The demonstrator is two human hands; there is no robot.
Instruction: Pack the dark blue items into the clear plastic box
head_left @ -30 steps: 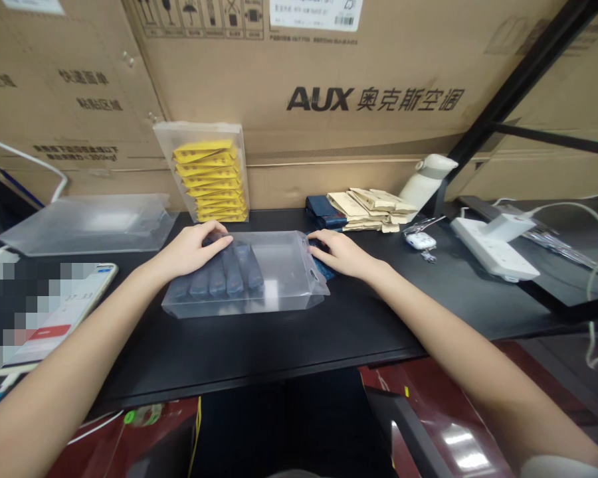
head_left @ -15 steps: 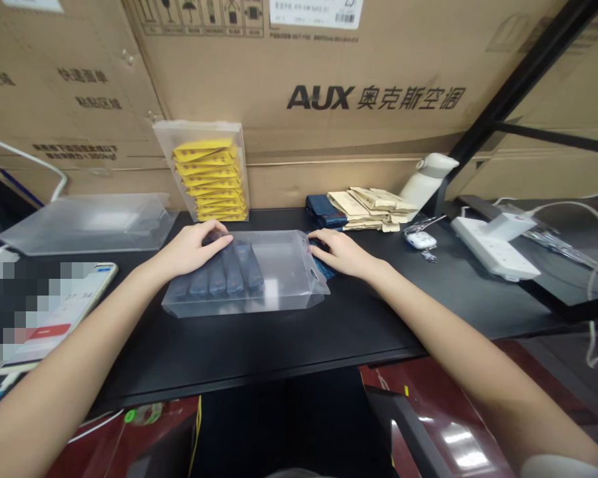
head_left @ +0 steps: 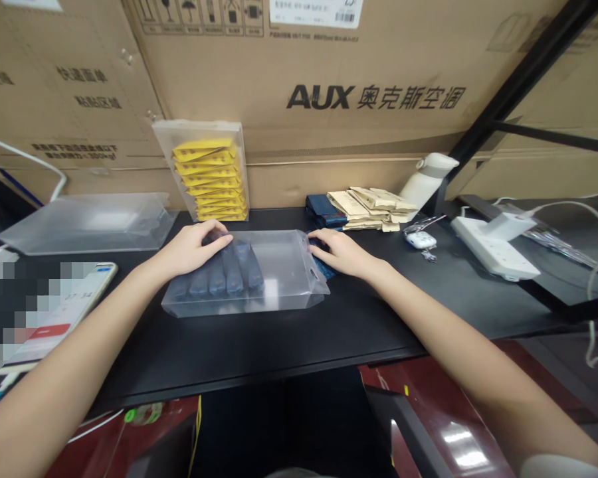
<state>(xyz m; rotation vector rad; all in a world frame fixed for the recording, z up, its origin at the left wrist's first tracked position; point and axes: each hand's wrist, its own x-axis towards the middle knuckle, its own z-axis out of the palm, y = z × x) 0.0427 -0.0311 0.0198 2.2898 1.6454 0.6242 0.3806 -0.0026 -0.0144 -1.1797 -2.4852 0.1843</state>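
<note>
A clear plastic box (head_left: 284, 265) lies flat on the black table, with its flap end to the right. Inside, several dark blue packets (head_left: 218, 275) stand in a slanted row at the left. My left hand (head_left: 199, 247) grips the box's back left corner, thumb on top and fingers curled over the far edge. At the flap end is my right hand (head_left: 341, 252), its fingers closed around a dark blue packet (head_left: 323, 267) that sits at the opening. The hand hides part of that packet, so how far it reaches into the box I cannot tell.
Behind stands a clear box of yellow packets (head_left: 212, 179). Beige packets (head_left: 371, 206) lie beside dark blue ones (head_left: 323, 211), near a white bottle (head_left: 428, 182). Another clear box (head_left: 90, 226) and a phone (head_left: 74, 312) are left; a power strip (head_left: 498, 249) is right.
</note>
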